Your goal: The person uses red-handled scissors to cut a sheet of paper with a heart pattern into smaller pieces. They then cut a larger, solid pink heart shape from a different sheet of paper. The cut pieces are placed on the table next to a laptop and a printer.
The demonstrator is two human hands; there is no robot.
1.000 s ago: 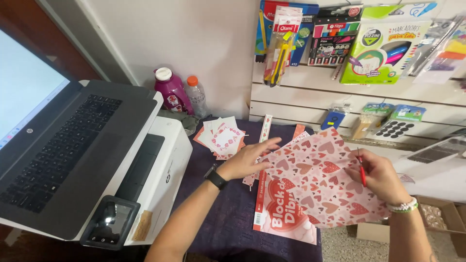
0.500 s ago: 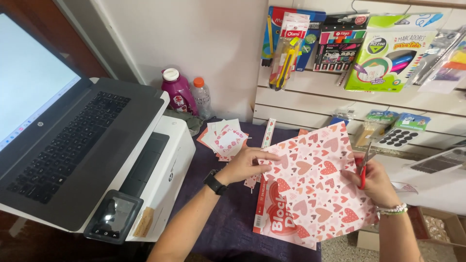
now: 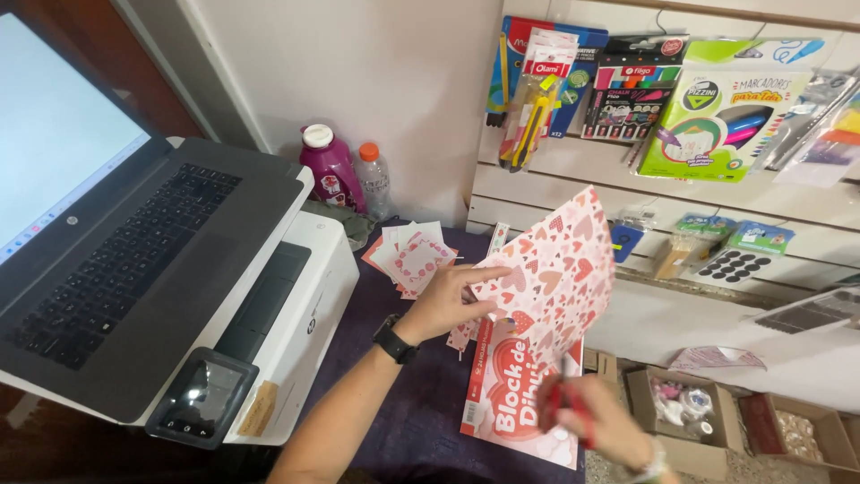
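My left hand (image 3: 445, 300), with a black watch on the wrist, pinches the left edge of a heart-patterned paper sheet (image 3: 560, 264) and holds it lifted and tilted above a red drawing pad (image 3: 518, 399). My right hand (image 3: 591, 421) is low at the front, blurred, gripping a red pen (image 3: 563, 405) below the sheet. The pad lies on a dark purple cloth (image 3: 408, 417). A small pile of cut heart-patterned cards (image 3: 408, 258) sits farther back on the cloth.
A laptop (image 3: 125, 242) rests open on a white printer (image 3: 296, 305) at the left. A magenta bottle (image 3: 330, 168) and a clear bottle (image 3: 376, 179) stand by the wall. Stationery packs (image 3: 627, 90) hang on the slat wall. Cardboard boxes (image 3: 690, 408) sit on the floor.
The heart-patterned sheet has been lifted off the pad and tilted upright by my left hand. My right hand has dropped down toward the front with the pen.
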